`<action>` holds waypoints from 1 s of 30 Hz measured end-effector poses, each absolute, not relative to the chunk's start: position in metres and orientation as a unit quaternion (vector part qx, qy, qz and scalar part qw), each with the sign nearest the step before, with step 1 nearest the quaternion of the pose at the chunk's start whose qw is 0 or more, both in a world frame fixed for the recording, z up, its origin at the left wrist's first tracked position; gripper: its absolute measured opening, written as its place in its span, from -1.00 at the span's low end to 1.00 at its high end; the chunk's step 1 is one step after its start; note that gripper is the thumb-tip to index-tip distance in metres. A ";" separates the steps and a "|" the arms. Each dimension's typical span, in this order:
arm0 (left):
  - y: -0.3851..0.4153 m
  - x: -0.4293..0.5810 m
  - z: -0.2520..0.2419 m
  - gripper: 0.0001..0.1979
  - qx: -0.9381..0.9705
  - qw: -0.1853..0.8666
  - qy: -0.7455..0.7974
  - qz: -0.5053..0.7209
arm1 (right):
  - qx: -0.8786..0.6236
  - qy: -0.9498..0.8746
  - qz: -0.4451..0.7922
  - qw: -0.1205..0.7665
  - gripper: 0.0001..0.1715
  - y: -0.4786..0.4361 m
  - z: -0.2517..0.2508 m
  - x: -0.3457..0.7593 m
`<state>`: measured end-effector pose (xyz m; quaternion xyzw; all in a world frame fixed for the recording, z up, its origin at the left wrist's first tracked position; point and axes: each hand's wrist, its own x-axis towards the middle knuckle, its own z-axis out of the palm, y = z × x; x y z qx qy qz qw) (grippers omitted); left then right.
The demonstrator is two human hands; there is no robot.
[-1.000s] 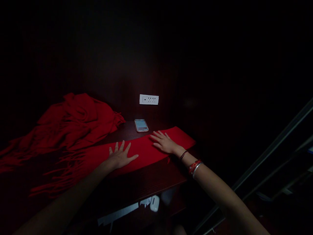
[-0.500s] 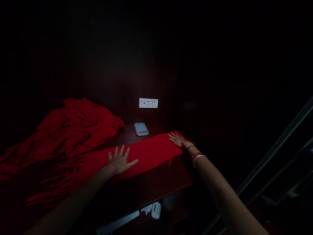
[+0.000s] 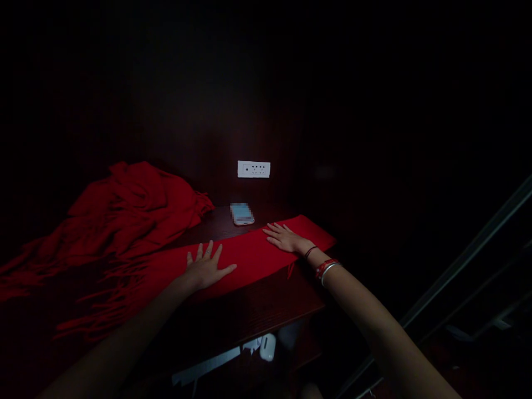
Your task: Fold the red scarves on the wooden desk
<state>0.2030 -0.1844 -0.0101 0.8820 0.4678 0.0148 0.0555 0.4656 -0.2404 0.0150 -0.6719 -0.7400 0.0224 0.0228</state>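
A red fringed scarf (image 3: 249, 260) lies folded in a long flat strip across a dark wooden surface (image 3: 266, 305). My left hand (image 3: 205, 270) rests on its middle part, palm down and fingers spread. Farther right, my right hand (image 3: 285, 238) lies flat on the same scarf, fingers stretched out, with bracelets on the wrist. Loose fringe spreads from the scarf's left end, and a small tassel hangs at its near edge. Another bunched heap of red fringed cloth (image 3: 141, 205) sits at the left, its fringe close to the strip.
Behind the scarf lies a phone (image 3: 242, 214), its screen blurred. A white wall socket (image 3: 254, 169) is on the dark back panel. Below the surface's front edge, a white rounded case (image 3: 267, 347) and papers show on a lower level. A pale rail (image 3: 465, 266) slants at the right.
My right hand has slid left along the scarf, away from its right end. My left hand stays in about the same place. The view has shifted slightly.
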 end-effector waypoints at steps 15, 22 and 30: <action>-0.185 0.202 -0.009 -0.08 0.887 0.058 0.458 0.007 | -0.815 -0.579 -0.013 0.011 -0.30 -0.231 0.017 0.549; -0.187 0.204 -0.007 -0.07 0.881 0.059 0.469 0.006 | -0.622 -0.779 -0.039 0.069 -0.34 -0.267 0.019 0.438; -0.184 0.184 -0.008 -0.26 0.897 0.038 0.438 0.044 | -0.610 -0.792 -0.008 0.020 -0.38 -0.274 -0.005 0.409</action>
